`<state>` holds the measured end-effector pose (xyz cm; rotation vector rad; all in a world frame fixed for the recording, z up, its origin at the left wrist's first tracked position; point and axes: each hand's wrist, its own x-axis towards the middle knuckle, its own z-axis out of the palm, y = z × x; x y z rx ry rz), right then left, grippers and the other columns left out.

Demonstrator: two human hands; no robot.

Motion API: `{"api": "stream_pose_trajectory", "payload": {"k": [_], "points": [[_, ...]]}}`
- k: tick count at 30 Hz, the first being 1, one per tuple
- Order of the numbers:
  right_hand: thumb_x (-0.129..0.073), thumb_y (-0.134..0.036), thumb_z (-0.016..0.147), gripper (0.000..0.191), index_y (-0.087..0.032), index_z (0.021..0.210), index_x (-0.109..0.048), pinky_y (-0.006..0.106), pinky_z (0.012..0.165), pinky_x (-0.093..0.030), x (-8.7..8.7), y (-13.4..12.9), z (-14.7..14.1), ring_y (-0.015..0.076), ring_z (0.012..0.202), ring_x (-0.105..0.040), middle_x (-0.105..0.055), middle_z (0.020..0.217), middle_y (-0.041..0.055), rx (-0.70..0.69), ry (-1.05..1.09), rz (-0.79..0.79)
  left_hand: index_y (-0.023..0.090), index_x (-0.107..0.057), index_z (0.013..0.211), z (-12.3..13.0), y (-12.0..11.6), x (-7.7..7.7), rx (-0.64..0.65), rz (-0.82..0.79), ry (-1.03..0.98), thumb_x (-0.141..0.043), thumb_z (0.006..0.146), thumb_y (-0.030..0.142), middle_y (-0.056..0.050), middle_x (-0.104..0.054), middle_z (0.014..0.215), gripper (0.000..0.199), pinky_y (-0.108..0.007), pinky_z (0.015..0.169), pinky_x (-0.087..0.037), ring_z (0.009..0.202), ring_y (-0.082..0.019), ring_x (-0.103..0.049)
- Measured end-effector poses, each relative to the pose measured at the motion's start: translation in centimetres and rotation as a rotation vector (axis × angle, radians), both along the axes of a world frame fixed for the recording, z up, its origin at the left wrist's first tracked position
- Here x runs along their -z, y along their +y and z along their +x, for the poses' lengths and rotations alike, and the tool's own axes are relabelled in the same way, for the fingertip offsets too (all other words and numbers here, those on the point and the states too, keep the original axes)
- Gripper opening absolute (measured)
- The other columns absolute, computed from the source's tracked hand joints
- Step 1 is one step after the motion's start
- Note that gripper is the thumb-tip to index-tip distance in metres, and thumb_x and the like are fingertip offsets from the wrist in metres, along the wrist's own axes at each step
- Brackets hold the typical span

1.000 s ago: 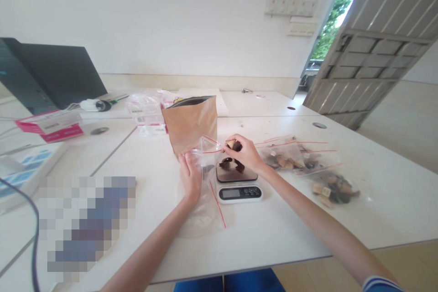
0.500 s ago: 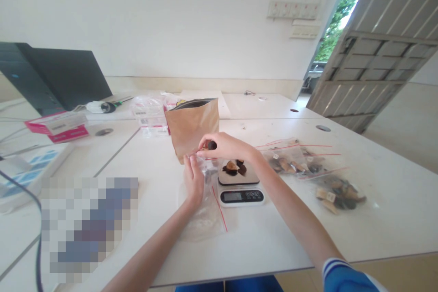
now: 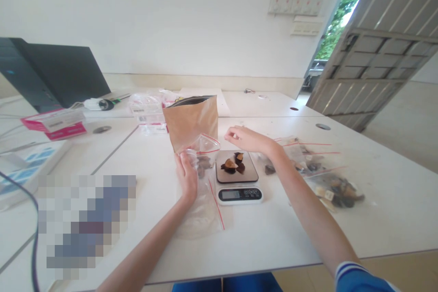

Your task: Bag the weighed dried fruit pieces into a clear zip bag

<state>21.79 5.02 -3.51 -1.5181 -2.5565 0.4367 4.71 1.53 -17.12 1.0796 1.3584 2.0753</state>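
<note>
Left grip [image 3: 187,177]: holding clear zip bag [image 3: 208,147] near its mouth. Right grip [image 3: 244,138]: fingers curled narrow; cannot tell if anything held. Dried pieces [image 3: 231,164] on scale [image 3: 257,195], right of left grip, below right. Paper bag [image 3: 192,121] behind left grip.

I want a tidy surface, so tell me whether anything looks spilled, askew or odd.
I see no clear spill: the dark pieces lie on the scale, and the brown paper bag stands open-topped. The one oddity is the pixelated patch on the left side of the table, hiding what lies there.
</note>
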Motion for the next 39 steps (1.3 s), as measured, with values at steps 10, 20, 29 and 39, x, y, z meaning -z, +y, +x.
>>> {"api": "stream_pose_trajectory", "payload": {"k": [10, 20, 29, 39], "points": [[-0.071, -0.044, 0.072, 0.068, -0.016, 0.129, -0.047, 0.033, 0.068, -0.052, 1.7, -1.4, -2.7, 0.0304, 0.1, -0.064, -0.048, 0.132, 0.0181, 0.113, -0.471, -0.266, 0.018, -0.057, 0.1, -0.1, 0.1, 0.2, -0.052, 0.004, -0.003, -0.037, 0.091, 0.051, -0.009, -0.066, 0.097, 0.039, -0.032, 0.076, -0.053, 0.091, -0.021, -0.065], [-0.064, -0.019, 0.073, 0.05, -0.017, 0.121, -0.048, 0.022, 0.048, -0.044, 2.5, 0.4, -0.9, 0.0178, 0.072, -0.067, -0.062, 0.116, 0.0121, 0.018, -0.393, -0.263, 0.018, -0.055, 0.105, -0.1, 0.2, 0.5, -0.002, -0.035, 0.005, -0.035, 0.092, 0.051, -0.009, -0.065, 0.097, 0.04, -0.033, 0.074, -0.054, 0.088, -0.021, -0.066], [-0.066, -0.017, 0.071, 0.045, -0.012, 0.113, -0.052, 0.022, 0.054, -0.039, 2.5, 1.3, -0.3, 0.0208, 0.083, -0.065, -0.067, 0.105, 0.0133, -0.004, -0.329, -0.184, 0.02, -0.054, 0.106, -0.1, 0.1, 0.5, 0.042, -0.02, -0.011, -0.034, 0.093, 0.051, -0.008, -0.066, 0.099, 0.039, -0.031, 0.069, -0.053, 0.082, -0.018, -0.066], [-0.058, -0.019, 0.081, 0.033, -0.018, 0.112, -0.048, 0.024, 0.075, -0.047, 1.2, 1.8, 1.0, 0.0136, 0.086, -0.062, -0.064, 0.1, 0.0041, -0.048, 0.3, 0.007, 0.021, -0.056, 0.096, 0.1, -0.5, -0.4, -0.016, -0.006, 0.079, -0.034, 0.092, 0.047, -0.006, -0.064, 0.101, 0.034, -0.035, 0.094, -0.042, 0.097, -0.019, -0.059]]}}
